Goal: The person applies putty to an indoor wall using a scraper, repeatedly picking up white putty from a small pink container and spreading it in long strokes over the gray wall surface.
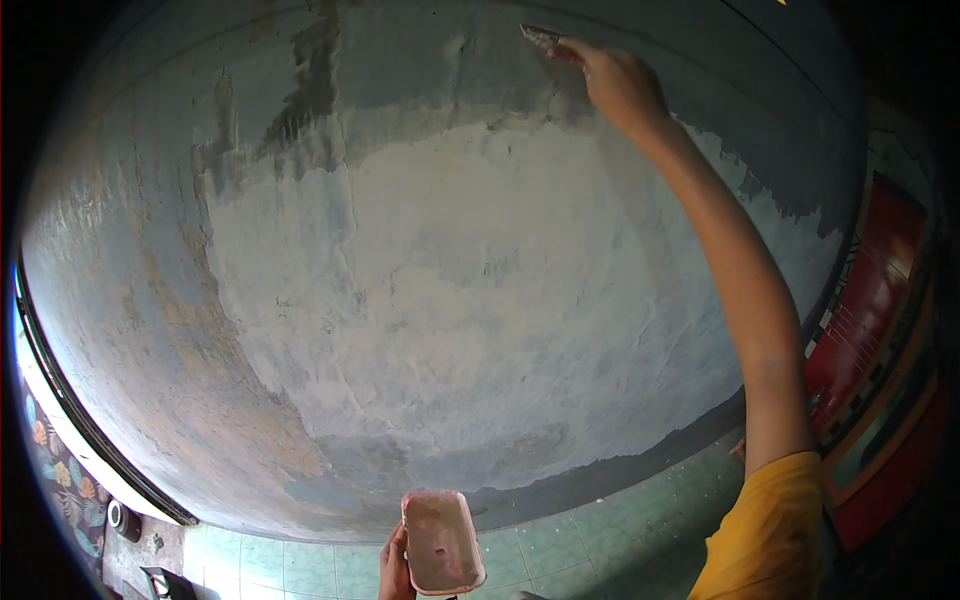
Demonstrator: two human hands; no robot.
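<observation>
My right hand point(615, 85) is raised on an outstretched arm to the upper part of the wall point(480, 250), its fingers closed on a small paint-smeared flat tool point(540, 38), likely a brush or scraper, whose tip is at the dark grey area. Below that, a large pale, uneven coat covers the middle of the wall, with patchy bluish and ochre areas to the left. My left hand point(395, 560) grips a pinkish rectangular plastic tub point(443, 540) low at the bottom centre, with a small amount of residue inside.
Green floor tiles point(305, 565) run along the wall's foot. At the lower left are a dark cylindrical container point(124, 520), a dark object point(170, 582) and a floral-patterned surface point(70, 480). Red and orange framed furniture or panelling point(870, 280) stands along the right side.
</observation>
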